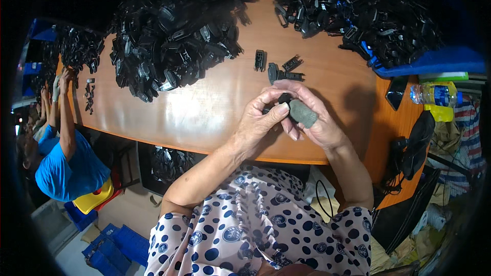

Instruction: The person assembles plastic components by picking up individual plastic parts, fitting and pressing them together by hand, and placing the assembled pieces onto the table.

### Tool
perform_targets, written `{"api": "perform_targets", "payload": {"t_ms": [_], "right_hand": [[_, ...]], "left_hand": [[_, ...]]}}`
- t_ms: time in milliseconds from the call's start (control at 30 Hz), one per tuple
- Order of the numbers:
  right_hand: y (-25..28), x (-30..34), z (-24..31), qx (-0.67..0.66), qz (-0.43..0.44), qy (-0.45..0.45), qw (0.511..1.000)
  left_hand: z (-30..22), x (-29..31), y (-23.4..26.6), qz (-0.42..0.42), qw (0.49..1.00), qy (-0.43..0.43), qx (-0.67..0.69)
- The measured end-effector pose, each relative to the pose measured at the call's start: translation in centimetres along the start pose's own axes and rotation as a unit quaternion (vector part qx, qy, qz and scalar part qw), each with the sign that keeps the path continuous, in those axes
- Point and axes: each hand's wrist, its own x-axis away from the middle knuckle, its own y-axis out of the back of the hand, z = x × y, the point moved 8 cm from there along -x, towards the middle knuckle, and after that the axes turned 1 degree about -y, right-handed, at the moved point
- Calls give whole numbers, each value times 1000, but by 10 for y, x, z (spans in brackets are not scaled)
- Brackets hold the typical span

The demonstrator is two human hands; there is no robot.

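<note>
Above the near edge of the wooden table, my two hands meet. With thumb and fingers closed, my left hand [258,121] pinches a small black plastic part [284,98], mostly covered by the fingers. My right hand [323,117] is closed around a flat grey-green piece with rounded ends [303,113], its kind unclear; it lies against the black part. Just beyond the fingertips are a few loose black plastic parts [292,63], one of them standing apart as a framed black part [260,60].
A large heap of black plastic parts [174,36] covers the table's far left, and another heap [358,15] the far right. At right are a dark phone-like slab [396,92] and a plastic bottle [434,94]. A co-worker in a blue shirt [71,166] sits at left.
</note>
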Motion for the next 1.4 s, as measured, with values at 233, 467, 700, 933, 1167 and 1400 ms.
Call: {"api": "perform_targets", "payload": {"t_ms": [233, 467, 700, 933, 1167, 1400], "right_hand": [[8, -27, 8, 57, 14, -88, 994], [68, -104, 86, 615, -108, 164, 763], [72, -176, 92, 855, -132, 12, 501], [55, -179, 73, 902, -95, 30, 421], [68, -142, 66, 491, -148, -50, 857], [30, -95, 45, -13, 2, 67, 998]], "left_hand": [[-5, -19, 35, -39, 998, 44, -20], [-96, -45, 38, -99, 747, -245, -610], [-92, -83, 20, -44, 484, -123, -865], [-101, -77, 27, -43, 503, -145, -851], [-92, -35, 79, -48, 823, -158, -543], [-78, 14, 63, -70, 921, -141, -357]]}}
